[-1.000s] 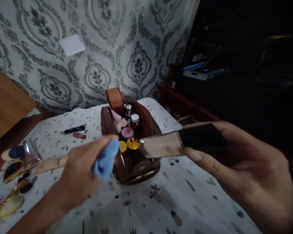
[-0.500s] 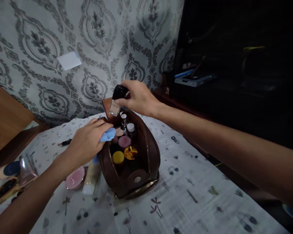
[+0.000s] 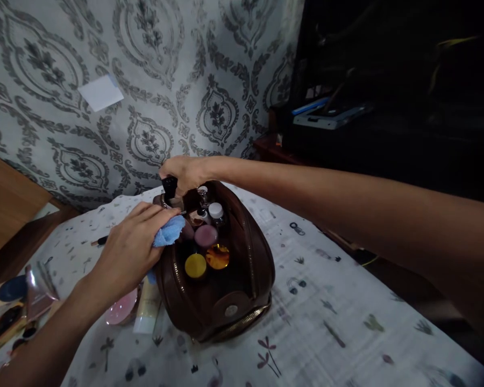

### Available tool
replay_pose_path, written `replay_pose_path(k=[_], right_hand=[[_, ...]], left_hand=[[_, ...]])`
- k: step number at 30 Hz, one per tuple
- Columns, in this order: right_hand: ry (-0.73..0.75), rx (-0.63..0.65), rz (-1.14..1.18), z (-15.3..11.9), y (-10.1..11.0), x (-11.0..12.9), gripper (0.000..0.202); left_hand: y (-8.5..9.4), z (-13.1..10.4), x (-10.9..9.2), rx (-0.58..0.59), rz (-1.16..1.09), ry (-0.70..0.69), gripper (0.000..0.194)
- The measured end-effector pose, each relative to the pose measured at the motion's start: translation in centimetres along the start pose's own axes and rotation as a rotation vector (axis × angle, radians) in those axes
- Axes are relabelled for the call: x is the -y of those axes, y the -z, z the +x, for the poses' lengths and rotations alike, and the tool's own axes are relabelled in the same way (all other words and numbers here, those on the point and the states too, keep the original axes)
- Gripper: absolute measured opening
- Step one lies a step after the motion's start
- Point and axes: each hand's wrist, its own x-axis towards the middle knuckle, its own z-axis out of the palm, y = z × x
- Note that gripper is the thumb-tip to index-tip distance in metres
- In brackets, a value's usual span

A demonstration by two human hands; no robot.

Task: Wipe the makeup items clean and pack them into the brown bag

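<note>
A brown zip makeup bag (image 3: 262,258) stands open on the patterned sheet, with several bottles and jars inside. My right hand (image 3: 187,174) grips a foundation bottle (image 3: 170,186) by its black cap, its glass part lowered into the bag's far left end. My left hand (image 3: 135,236) is closed around a blue cloth (image 3: 169,231) and rests against the bag's left rim. Within the bag I see a yellow-lidded jar (image 3: 196,266), a shiny amber lid (image 3: 218,257), a pink lid (image 3: 205,235) and a white-capped bottle (image 3: 215,210).
Left of the bag lie a pink round container (image 3: 122,307) and a cream tube (image 3: 147,309). More cosmetics, including a pinkish tube (image 3: 38,293), sit at the far left. A patterned wall (image 3: 145,80) rises behind; a dark shelf (image 3: 379,134) stands at the right.
My right hand has moved left and down, bringing the foundation bottle from above the bag into its far left end. The left hand still holds the cloth at the rim.
</note>
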Motion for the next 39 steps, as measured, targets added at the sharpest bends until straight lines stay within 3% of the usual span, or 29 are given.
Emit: replay_pose_path(k=[6,12,19,25,31,39], right_hand=[[0.130,-0.005,0.084,1.8,-1.3,-1.8,0.040],[0.112,0.042,0.194,2.2,-2.2,-1.4,0.018],[0.067,0.004,0.183,1.9,-1.7,-1.6,0.022],[0.194,0.186,0.210,1.0,-1.2,-1.4,0.012],[0.171,0.100,0.045,0.8,-1.8,-0.6,0.005],[0.092,0.130,0.060,1.0,-1.6,-0.1,0.012]], left_hand=[[-0.1,0.0,0.0,-0.013,0.003,-0.006,0.045],[-0.2,0.0,0.0,-0.012,-0.007,-0.008,0.044],[-0.1,-0.1,0.0,-0.010,-0.022,-0.008,0.043],[-0.3,0.0,0.1,-0.045,-0.049,-0.004,0.041],[-0.3,0.2,-0.1,-0.039,-0.031,0.018,0.043],[-0.1,0.2,0.2,-0.086,-0.155,0.046,0.043]])
